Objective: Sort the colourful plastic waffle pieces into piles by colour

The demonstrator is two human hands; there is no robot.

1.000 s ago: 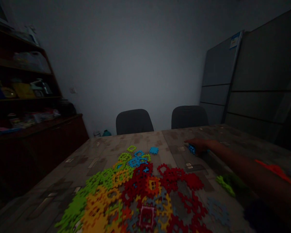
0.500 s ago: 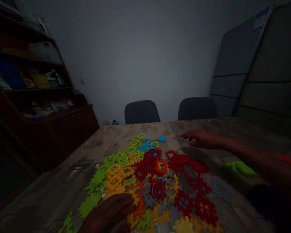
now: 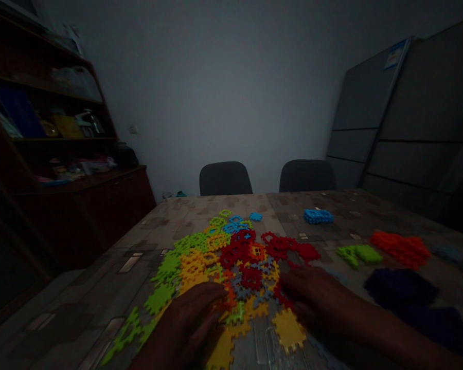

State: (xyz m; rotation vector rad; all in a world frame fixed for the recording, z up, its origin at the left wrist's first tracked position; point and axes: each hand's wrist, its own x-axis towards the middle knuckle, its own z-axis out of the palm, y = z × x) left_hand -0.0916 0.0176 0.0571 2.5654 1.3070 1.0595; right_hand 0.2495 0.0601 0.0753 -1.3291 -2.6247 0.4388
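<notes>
A large heap of flat, interlocking waffle-shaped plastic pieces (image 3: pixel 235 272) in green, yellow, red, blue and grey lies on the patterned table (image 3: pixel 131 246). My left hand (image 3: pixel 189 324) rests on the near left of the heap, over yellow and green pieces. My right hand (image 3: pixel 312 293) lies on its near right, with fingers over red and grey pieces. Whether either hand grips a piece is hidden. To the right stand sorted groups: a blue stack (image 3: pixel 318 216), green pieces (image 3: pixel 358 254), red pieces (image 3: pixel 400 250) and dark purple pieces (image 3: pixel 401 289).
Greyish-blue pieces (image 3: pixel 451 257) lie at the table's far right. Two dark chairs (image 3: pixel 224 179) stand beyond the far edge. A wooden shelf unit (image 3: pixel 61 144) with assorted items stands at left, and tall grey panels (image 3: pixel 386 123) lean at right.
My right hand has moved from the far right of the table to the heap, uncovering the blue stack and the sorted groups. My left hand has come forward onto the heap.
</notes>
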